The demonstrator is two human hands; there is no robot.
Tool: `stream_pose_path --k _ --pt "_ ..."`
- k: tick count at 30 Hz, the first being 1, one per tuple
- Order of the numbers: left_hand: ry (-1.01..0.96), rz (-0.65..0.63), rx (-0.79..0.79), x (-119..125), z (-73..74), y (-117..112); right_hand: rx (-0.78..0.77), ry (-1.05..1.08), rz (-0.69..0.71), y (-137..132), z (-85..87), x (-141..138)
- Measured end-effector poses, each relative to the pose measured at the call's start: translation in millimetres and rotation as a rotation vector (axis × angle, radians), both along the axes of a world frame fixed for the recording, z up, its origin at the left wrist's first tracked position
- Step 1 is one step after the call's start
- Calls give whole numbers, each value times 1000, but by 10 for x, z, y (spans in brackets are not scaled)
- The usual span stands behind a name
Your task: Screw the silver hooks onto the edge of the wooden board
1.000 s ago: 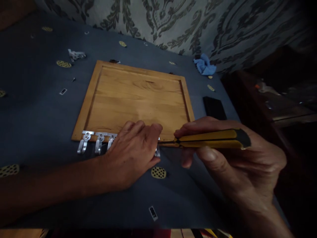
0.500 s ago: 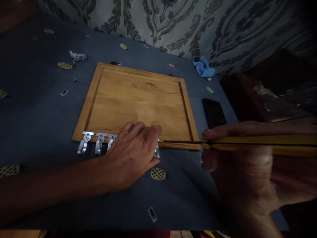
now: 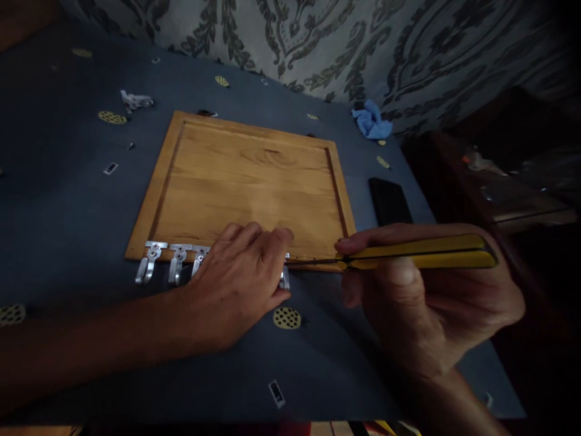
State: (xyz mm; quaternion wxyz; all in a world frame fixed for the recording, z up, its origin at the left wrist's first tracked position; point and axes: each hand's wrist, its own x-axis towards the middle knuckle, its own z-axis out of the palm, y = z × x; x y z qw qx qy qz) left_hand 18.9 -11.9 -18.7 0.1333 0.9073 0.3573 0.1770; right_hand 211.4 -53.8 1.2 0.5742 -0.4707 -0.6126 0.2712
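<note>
A wooden framed board lies flat on the cloth-covered table. Along its near edge runs a row of metal hooks, with screw heads showing in their plates. My left hand is closed over several of these hooks and presses them to the edge, hiding the middle ones. In my right hand is a screwdriver with a yellow handle, pinched between thumb and fingers. Its thin dark shaft lies nearly level along the near frame edge, tip close to the last hook beside my left fingers.
Another metal hook lies at the back left, with a small screw nearer. Right of the board are a black phone-like object and a crumpled blue cloth. A patterned curtain or wall rises behind the table.
My right hand and the screwdriver have moved left, bringing the tip closer to my left hand; the whole handle now shows. My left hand stays on the hooks. The view has shifted slightly.
</note>
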Motion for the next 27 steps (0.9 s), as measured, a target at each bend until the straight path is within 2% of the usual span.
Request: stream_pose_path --k 4,11,16,19,24,27 --pt "1 2 -11 1 2 2 -22 2 15 11 43 -41" --pt "14 -4 -15 3 8 -10 -104 -75 132 73 188 20" --pt "14 -20 -19 -13 5 -2 -35 -174 76 97 277 -75" --pt "16 -17 -40 -14 3 0 -81 -180 55 104 315 -130" --pt "44 -10 -58 1 9 -8 -135 -170 156 107 310 -85" --pt "42 -20 -62 -1 19 -10 -83 -160 97 101 265 -60"
